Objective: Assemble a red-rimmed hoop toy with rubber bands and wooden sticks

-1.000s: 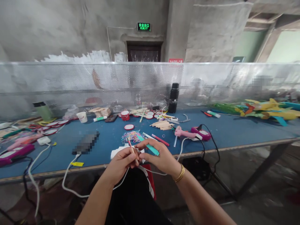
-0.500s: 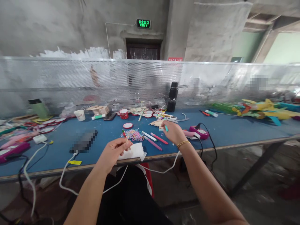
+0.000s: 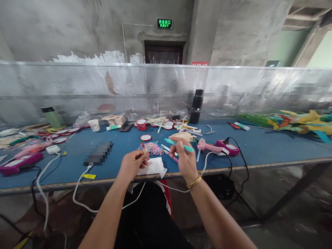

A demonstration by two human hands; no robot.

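My left hand pinches a thin wooden stick upright, its upper end coloured green and red. Just under its fingers lies a folded white tissue at the table's front edge. In my right hand is a teal marker, held slantwise above the table. Behind the hands is a heap of small colourful loops, possibly rubber bands. Partly hidden by the right hand, a purple marker lies beside other pens. A round white disc with a red rim sits behind the heap.
A pink and purple glue gun with cables lies on the right. Wooden sticks and a black flask stand farther back. Leftward are a paper cup, a blurred dark device and a white cable over the edge.
My right hand has come back from the wooden sticks toward me, and the teal marker now points leftward across it. The left hand still holds the stick. The view has shifted slightly.
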